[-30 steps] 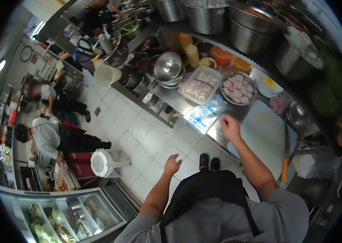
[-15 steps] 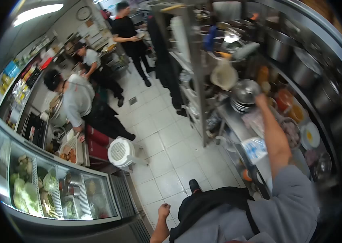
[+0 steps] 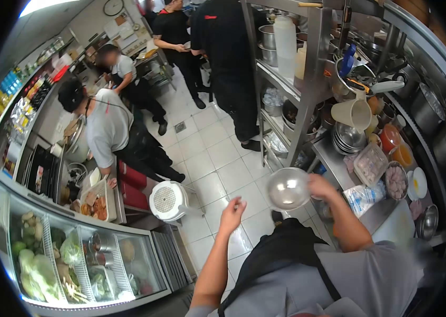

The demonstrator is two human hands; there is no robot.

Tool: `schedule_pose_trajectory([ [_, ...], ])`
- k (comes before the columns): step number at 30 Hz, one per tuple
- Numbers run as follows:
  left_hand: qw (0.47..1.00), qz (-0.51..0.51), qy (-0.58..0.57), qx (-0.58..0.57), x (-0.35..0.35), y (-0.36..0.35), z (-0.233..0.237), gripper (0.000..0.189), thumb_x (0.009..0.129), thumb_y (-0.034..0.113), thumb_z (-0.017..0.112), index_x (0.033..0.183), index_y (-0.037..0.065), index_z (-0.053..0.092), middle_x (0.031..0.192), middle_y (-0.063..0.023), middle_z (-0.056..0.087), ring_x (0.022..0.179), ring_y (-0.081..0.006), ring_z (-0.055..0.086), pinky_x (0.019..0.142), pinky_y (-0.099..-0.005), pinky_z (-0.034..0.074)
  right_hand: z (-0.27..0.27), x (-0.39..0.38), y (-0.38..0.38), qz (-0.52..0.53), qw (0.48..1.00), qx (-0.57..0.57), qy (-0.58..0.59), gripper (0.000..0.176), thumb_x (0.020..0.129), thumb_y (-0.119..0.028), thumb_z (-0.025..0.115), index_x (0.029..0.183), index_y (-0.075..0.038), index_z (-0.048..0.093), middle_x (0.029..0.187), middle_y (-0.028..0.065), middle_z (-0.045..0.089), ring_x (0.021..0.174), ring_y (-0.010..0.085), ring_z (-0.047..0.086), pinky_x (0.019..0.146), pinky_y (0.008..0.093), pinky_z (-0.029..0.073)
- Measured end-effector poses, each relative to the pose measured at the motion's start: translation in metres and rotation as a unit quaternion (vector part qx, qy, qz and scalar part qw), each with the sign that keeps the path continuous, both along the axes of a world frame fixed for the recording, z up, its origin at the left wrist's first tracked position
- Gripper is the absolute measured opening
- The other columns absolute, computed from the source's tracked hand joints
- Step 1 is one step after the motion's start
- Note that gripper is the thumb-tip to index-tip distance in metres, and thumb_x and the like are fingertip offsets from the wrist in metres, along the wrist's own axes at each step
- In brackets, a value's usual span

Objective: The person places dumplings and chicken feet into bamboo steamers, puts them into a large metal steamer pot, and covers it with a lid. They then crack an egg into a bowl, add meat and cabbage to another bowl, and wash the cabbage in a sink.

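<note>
In the head view, my right hand (image 3: 322, 187) grips the right rim of a metal mixing bowl (image 3: 287, 189), held in the air over the floor in front of my apron. The bowl's shiny inside faces me and nothing shows in it. My left hand (image 3: 232, 214) is raised to the left of the bowl, apart from it, with fingers loosely bent and nothing in them. A stack of metal bowls (image 3: 350, 138) stands on the steel counter to the right, below a cream plastic jug (image 3: 352, 114).
The steel counter (image 3: 328, 158) also bears a tub of pale meat (image 3: 373, 161), a plastic-wrapped pack (image 3: 365, 198) and sauce containers (image 3: 389, 137). A white stool (image 3: 168, 201) and a glass-fronted fridge (image 3: 88, 259) are at left. Several co-workers stand along the aisle, one (image 3: 109, 121) at the left counter.
My right hand has lifted the bowl off the stack and brought it left, over the floor. My left hand has risen towards it. The view has shifted; a co-worker in black shows more fully.
</note>
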State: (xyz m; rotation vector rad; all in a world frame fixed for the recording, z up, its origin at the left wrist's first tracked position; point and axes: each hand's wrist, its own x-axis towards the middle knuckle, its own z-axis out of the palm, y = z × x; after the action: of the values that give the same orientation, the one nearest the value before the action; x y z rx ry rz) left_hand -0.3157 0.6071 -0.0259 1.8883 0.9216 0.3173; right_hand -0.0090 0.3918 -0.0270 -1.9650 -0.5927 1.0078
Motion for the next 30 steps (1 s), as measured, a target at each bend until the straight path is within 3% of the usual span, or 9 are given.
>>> schedule_pose_trajectory([
  [1, 1.0, -0.015, 0.0, 0.028, 0.022, 0.018, 0.013, 0.054, 0.091, 0.045, 0.061, 0.126, 0.004, 0.059, 0.112, -0.0198, 0.067, 0.095, -0.0273, 0.067, 0.081, -0.0371, 0.053, 0.057, -0.029, 0.031, 0.081, 0.996, -0.001, -0.024, 0.028, 0.082, -0.019, 0.064, 0.106, -0.005, 0.07, 0.088, 0.0102, 0.071, 0.078, 0.018, 0.064, 0.073, 0.0343, 0.052],
  [4, 0.988, -0.065, 0.062, -0.123, 0.062, 0.087, 0.025, 0.057, 0.089, 0.046, 0.063, 0.127, 0.003, 0.058, 0.111, -0.0173, 0.068, 0.089, -0.0255, 0.067, 0.076, -0.0371, 0.054, -0.037, -0.011, 0.132, 0.298, 0.931, 0.071, -0.196, 0.041, 0.081, -0.018, 0.06, 0.12, -0.006, 0.062, 0.101, 0.02, 0.069, 0.093, 0.0347, 0.067, 0.077, 0.0426, 0.052],
  [6, 0.949, -0.127, 0.152, -0.247, 0.077, 0.148, 0.002, 0.056, 0.088, 0.043, 0.064, 0.127, 0.003, 0.057, 0.112, -0.0139, 0.066, 0.096, -0.0222, 0.065, 0.077, -0.0376, 0.052, 0.011, -0.007, 0.194, 0.357, 0.904, 0.039, -0.23, 0.043, 0.08, -0.018, 0.061, 0.121, -0.005, 0.061, 0.104, 0.0221, 0.068, 0.097, 0.038, 0.065, 0.082, 0.0439, 0.051],
  [8, 0.934, -0.141, 0.162, -0.286, 0.085, 0.194, -0.016, 0.053, 0.091, 0.034, 0.06, 0.132, 0.002, 0.051, 0.113, -0.0156, 0.065, 0.086, -0.0216, 0.066, 0.068, -0.0359, 0.056, 0.042, 0.001, 0.244, 0.31, 0.924, -0.008, -0.223, 0.037, 0.079, -0.02, 0.067, 0.112, -0.004, 0.063, 0.106, 0.0219, 0.066, 0.101, 0.0376, 0.062, 0.087, 0.044, 0.049],
  [10, 0.947, -0.036, 0.022, -0.318, 0.095, 0.209, -0.008, 0.045, 0.091, 0.023, 0.056, 0.131, 0.004, 0.049, 0.107, -0.0131, 0.065, 0.08, -0.02, 0.065, 0.063, -0.0347, 0.056, 0.057, 0.002, 0.278, 0.204, 0.848, 0.123, -0.473, 0.028, 0.082, -0.018, 0.065, 0.107, -0.005, 0.066, 0.106, 0.0174, 0.063, 0.103, 0.0363, 0.056, 0.088, 0.0456, 0.047],
  [17, 0.949, 0.129, -0.073, -0.278, 0.136, 0.263, -0.016, 0.043, 0.09, 0.013, 0.052, 0.13, 0.008, 0.038, 0.104, -0.0131, 0.06, 0.071, -0.0205, 0.063, 0.046, -0.0317, 0.053, 0.022, -0.016, 0.361, 0.345, 0.769, 0.169, -0.512, 0.026, 0.08, -0.01, 0.057, 0.103, -0.002, 0.066, 0.112, 0.0174, 0.062, 0.113, 0.033, 0.055, 0.091, 0.0425, 0.047],
  [19, 0.949, 0.181, -0.097, -0.24, 0.147, 0.279, -0.029, 0.044, 0.088, 0.009, 0.049, 0.131, 0.007, 0.038, 0.103, -0.0146, 0.06, 0.07, -0.0224, 0.064, 0.046, -0.0336, 0.053, 0.011, -0.018, 0.383, 0.497, 0.79, -0.045, -0.357, 0.023, 0.079, -0.01, 0.055, 0.097, -0.001, 0.066, 0.108, 0.0162, 0.063, 0.112, 0.0326, 0.055, 0.089, 0.0415, 0.047],
  [24, 0.987, 0.158, 0.029, -0.019, 0.185, 0.311, -0.041, 0.053, 0.087, 0.003, 0.044, 0.139, 0.007, 0.036, 0.114, -0.0308, 0.061, 0.093, -0.0378, 0.067, 0.07, -0.0467, 0.055, -0.039, 0.005, 0.386, 0.373, 0.809, 0.142, -0.431, 0.012, 0.076, -0.011, 0.057, 0.082, -0.003, 0.064, 0.091, 0.0126, 0.062, 0.098, 0.031, 0.056, 0.085, 0.0398, 0.047],
  [30, 0.9, -0.141, 0.095, 0.401, 0.256, 0.358, -0.034, 0.06, 0.082, -0.001, 0.048, 0.14, 0.016, 0.043, 0.138, -0.0214, 0.048, 0.105, -0.0401, 0.062, 0.083, -0.0475, 0.054, -0.081, 0.072, 0.349, 0.314, 0.823, -0.045, -0.471, 0.019, 0.076, -0.009, 0.056, 0.091, -0.003, 0.066, 0.098, 0.0136, 0.063, 0.103, 0.031, 0.055, 0.091, 0.0408, 0.045],
])
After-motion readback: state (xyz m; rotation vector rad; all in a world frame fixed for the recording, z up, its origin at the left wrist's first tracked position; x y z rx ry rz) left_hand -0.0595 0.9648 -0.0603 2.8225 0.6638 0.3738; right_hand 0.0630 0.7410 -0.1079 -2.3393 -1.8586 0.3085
